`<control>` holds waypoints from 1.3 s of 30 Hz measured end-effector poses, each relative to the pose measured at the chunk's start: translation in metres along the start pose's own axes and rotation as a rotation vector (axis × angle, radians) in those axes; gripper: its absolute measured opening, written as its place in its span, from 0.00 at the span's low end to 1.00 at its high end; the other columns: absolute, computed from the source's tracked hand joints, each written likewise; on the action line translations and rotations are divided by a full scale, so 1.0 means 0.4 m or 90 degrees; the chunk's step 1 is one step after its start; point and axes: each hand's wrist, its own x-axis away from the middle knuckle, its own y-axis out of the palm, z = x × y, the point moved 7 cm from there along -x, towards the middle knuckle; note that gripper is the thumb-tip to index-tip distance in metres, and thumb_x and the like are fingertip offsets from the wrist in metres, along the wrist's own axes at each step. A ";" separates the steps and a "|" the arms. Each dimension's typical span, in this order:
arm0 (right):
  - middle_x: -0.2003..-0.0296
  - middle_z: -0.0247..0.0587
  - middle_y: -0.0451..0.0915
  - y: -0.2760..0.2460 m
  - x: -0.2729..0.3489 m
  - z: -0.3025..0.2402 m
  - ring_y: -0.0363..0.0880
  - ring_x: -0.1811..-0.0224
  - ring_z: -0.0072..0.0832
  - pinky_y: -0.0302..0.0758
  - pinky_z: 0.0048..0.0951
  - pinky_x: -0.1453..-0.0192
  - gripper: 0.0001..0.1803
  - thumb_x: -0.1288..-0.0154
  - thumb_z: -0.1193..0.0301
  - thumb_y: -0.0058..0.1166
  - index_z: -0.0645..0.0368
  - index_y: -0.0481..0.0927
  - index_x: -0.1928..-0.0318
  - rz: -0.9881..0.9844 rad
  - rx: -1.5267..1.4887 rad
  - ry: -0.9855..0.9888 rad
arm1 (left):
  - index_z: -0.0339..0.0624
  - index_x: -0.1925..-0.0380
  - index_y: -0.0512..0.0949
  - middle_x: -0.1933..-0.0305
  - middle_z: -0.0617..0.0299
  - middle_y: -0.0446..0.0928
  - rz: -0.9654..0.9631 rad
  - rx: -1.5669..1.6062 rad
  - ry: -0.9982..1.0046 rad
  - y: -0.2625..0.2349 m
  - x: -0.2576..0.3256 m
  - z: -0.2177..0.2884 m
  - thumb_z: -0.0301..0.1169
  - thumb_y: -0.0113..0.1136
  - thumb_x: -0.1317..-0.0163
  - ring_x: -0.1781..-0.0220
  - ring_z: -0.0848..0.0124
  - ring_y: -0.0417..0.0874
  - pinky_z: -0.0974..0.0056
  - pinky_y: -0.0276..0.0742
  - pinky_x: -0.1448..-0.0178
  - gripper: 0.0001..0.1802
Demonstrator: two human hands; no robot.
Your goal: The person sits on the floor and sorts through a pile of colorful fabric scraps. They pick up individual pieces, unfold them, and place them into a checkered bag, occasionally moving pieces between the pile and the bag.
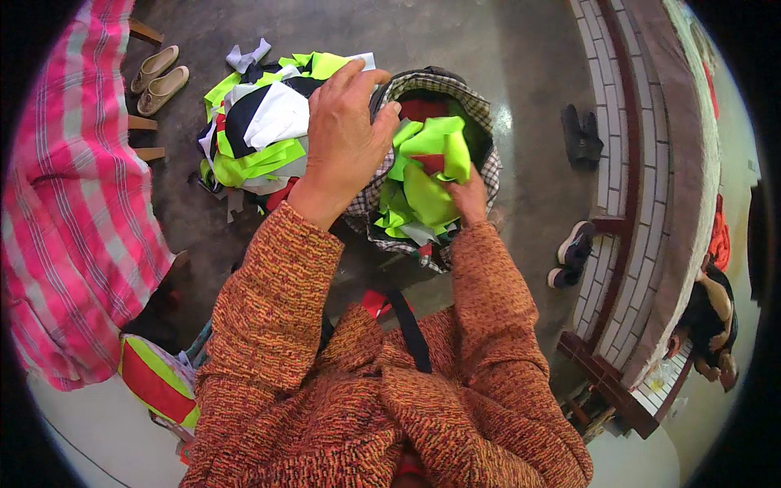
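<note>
My right hand [469,198] reaches into the mouth of a black-and-white checked cloth bag [491,171], closed on a bunch of neon-green fabric scraps [431,195]. A small red piece lies among the green ones. My left hand [346,134] hovers between the bag and a heap of loose fabric scraps [281,114], its thumb spread from the fingers and nothing seen in it. White, black, grey and neon-green pieces make up that heap, which lies on the floor left of the bag. My left hand covers part of the heap and of the bag's left rim.
A pink checked cloth [73,203] hangs at the left, beside beige shoes [163,89]. Dark boots [582,137] and sneakers [573,252] stand at the right by a white-tiled ledge [622,163]. Another person [712,317] shows at the far right.
</note>
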 end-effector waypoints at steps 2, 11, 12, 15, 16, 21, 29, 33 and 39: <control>0.56 0.33 0.78 -0.075 0.038 -0.097 0.76 0.54 0.24 0.73 0.26 0.50 0.26 0.49 0.82 0.59 0.57 0.73 0.47 0.018 -0.081 -0.017 | 0.35 0.58 0.76 0.49 0.43 0.74 -0.009 0.014 -0.003 0.001 0.005 0.003 0.28 0.61 0.49 0.46 0.51 0.75 0.58 0.69 0.42 0.17; 0.55 0.37 0.78 -0.139 0.173 -0.223 0.76 0.55 0.25 0.74 0.27 0.51 0.19 0.45 0.80 0.60 0.63 0.74 0.51 0.091 -0.615 -0.014 | 0.33 0.55 0.76 0.60 0.56 0.79 -0.382 0.312 -0.211 0.148 0.105 0.073 0.31 0.60 0.45 0.61 0.70 0.80 0.66 0.75 0.55 0.18; 0.56 0.37 0.78 -0.134 0.168 -0.223 0.76 0.55 0.25 0.74 0.26 0.51 0.18 0.45 0.79 0.60 0.61 0.75 0.52 0.094 -0.627 -0.011 | 0.33 0.55 0.76 0.58 0.55 0.80 -0.409 0.332 -0.220 0.180 0.126 0.069 0.32 0.59 0.44 0.59 0.68 0.80 0.65 0.75 0.53 0.18; 0.55 0.37 0.78 -0.152 0.157 -0.263 0.76 0.54 0.25 0.73 0.26 0.51 0.19 0.45 0.80 0.60 0.61 0.74 0.51 0.096 -0.561 -0.065 | 0.36 0.42 0.65 0.44 0.51 0.72 -0.430 0.363 -0.219 0.252 0.168 0.069 0.34 0.63 0.45 0.48 0.66 0.76 0.63 0.73 0.47 0.32; 0.56 0.36 0.78 -0.166 0.163 -0.285 0.76 0.55 0.25 0.73 0.25 0.51 0.19 0.45 0.80 0.59 0.62 0.73 0.51 0.125 -0.531 -0.129 | 0.36 0.41 0.64 0.43 0.52 0.71 -0.444 0.368 -0.238 0.267 0.177 0.076 0.35 0.65 0.46 0.46 0.66 0.74 0.63 0.72 0.46 0.34; 0.54 0.46 0.73 -0.168 0.222 -0.353 0.72 0.51 0.43 0.68 0.37 0.46 0.23 0.50 0.78 0.57 0.61 0.71 0.50 0.310 -0.097 -0.337 | 0.39 0.41 0.63 0.43 0.57 0.69 -0.495 0.641 -0.306 0.327 0.189 0.170 0.36 0.70 0.50 0.41 0.69 0.68 0.64 0.68 0.41 0.38; 0.46 0.52 0.69 -0.113 0.309 -0.456 0.74 0.53 0.45 0.72 0.38 0.54 0.23 0.53 0.75 0.62 0.55 0.74 0.52 0.282 0.081 -0.534 | 0.43 0.55 0.74 0.60 0.66 0.76 -0.251 0.901 -0.618 0.328 0.178 0.108 0.35 0.57 0.39 0.60 0.76 0.77 0.70 0.74 0.57 0.14; 0.56 0.48 0.78 -0.145 0.326 -0.482 0.82 0.66 0.38 0.78 0.29 0.64 0.15 0.51 0.74 0.64 0.56 0.78 0.60 0.200 0.000 -0.579 | 0.41 0.55 0.74 0.60 0.65 0.76 -0.245 0.845 -0.593 0.303 0.164 0.076 0.34 0.56 0.39 0.60 0.74 0.78 0.68 0.75 0.56 0.14; 0.55 0.52 0.77 -0.291 0.284 -0.430 0.76 0.53 0.36 0.73 0.32 0.48 0.08 0.43 0.79 0.54 0.62 0.77 0.62 0.318 -0.219 -0.540 | 0.41 0.54 0.74 0.58 0.63 0.77 -0.308 0.878 -0.587 0.296 0.162 0.085 0.30 0.57 0.40 0.58 0.71 0.79 0.65 0.76 0.53 0.15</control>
